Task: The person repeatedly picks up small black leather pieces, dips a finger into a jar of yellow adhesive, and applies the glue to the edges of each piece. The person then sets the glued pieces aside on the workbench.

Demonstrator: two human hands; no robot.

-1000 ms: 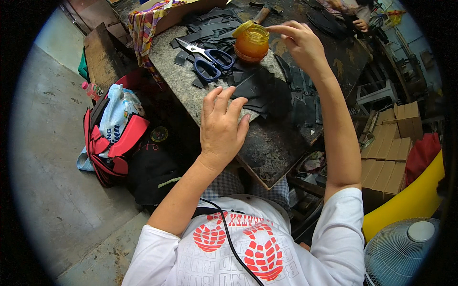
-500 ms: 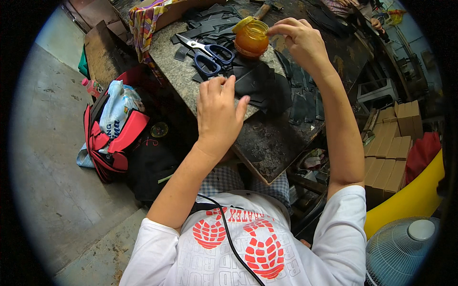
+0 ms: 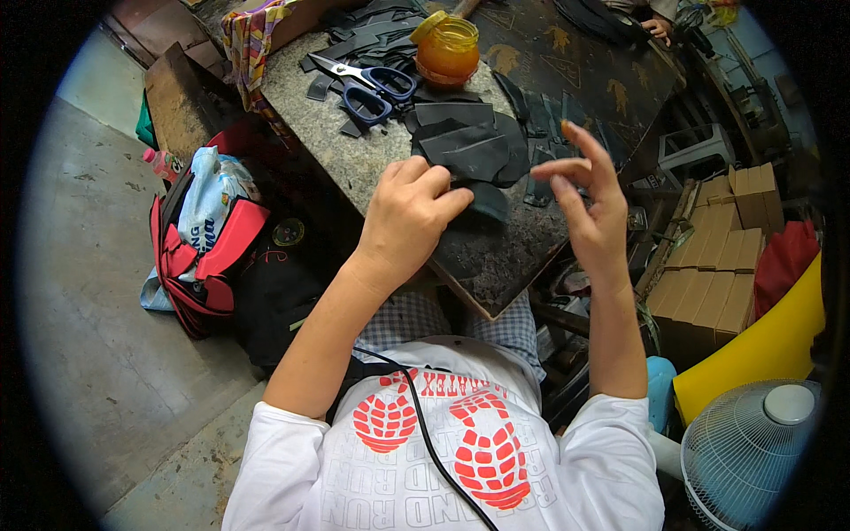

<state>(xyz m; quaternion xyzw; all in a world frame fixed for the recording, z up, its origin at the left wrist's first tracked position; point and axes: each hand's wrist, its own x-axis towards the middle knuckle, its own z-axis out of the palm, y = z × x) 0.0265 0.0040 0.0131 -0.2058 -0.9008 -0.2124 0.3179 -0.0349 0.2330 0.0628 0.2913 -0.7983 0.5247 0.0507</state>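
Thumb and fingers of my left hand pinch a small curved black piece, leather-like, above the table's near corner. To its right, my right hand is raised with fingers apart and holds nothing. A blob of orange paste coats its index fingertip. Just beyond my left hand lies a pile of cut black pieces. An open glass jar of orange paste stands farther back, its yellow lid tilted at the rim. Blue-handled scissors lie left of the jar with blades apart.
More black strips heap at the back of the stone slab, and others lie right of the pile. A bag with red trim sits at left. Cardboard boxes and a fan stand at right. Another person's hand shows far right.
My right hand has come away from the jar, toward me, with orange paste on its index fingertip. My left hand has closed on a black piece near the table's corner.
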